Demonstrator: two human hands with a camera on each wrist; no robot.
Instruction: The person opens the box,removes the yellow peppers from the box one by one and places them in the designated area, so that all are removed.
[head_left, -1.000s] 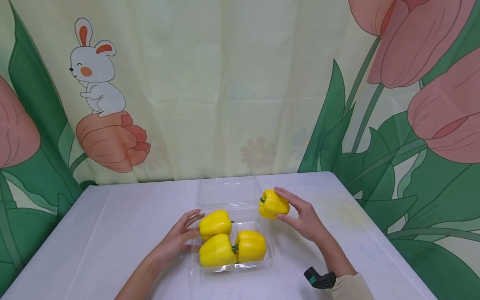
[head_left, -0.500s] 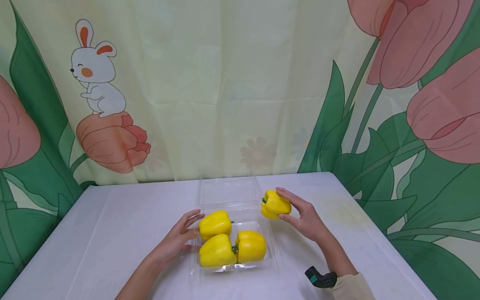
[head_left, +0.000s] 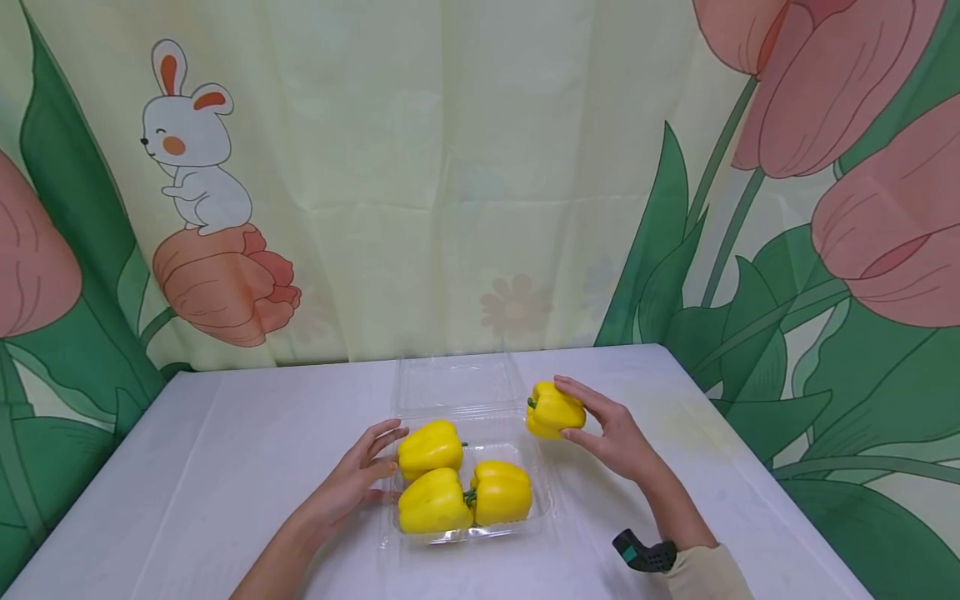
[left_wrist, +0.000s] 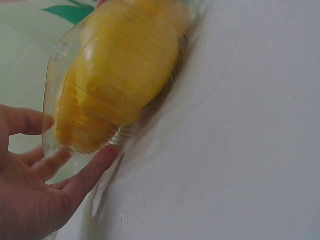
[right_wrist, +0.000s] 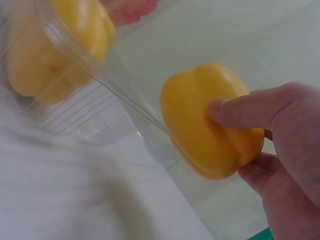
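Observation:
Three yellow bell peppers point(head_left: 431, 450) lie in a clear plastic container point(head_left: 517, 530), two at its left and one at front right. My left hand point(head_left: 347, 483) rests against the container's left side, fingers spread and relaxed; in the left wrist view the hand point(left_wrist: 45, 190) touches the ribbed plastic wall point(left_wrist: 135, 60). My right hand point(head_left: 618, 433) grips a fourth yellow pepper point(head_left: 553, 410) between thumb and fingers, raised beside the container's back right corner, stem facing left. In the right wrist view, the thumb presses on this pepper point(right_wrist: 192, 120).
The container's clear lid point(head_left: 457, 385) lies folded back behind it on the white tablecloth point(head_left: 247, 450). A curtain point(head_left: 375, 183) printed with a rabbit and tulips hangs behind the table. A black band point(head_left: 643, 553) is at my right wrist.
My right hand has moved slightly to the right with its pepper, away from the container. My left hand and the three peppers in the container have stayed in place.

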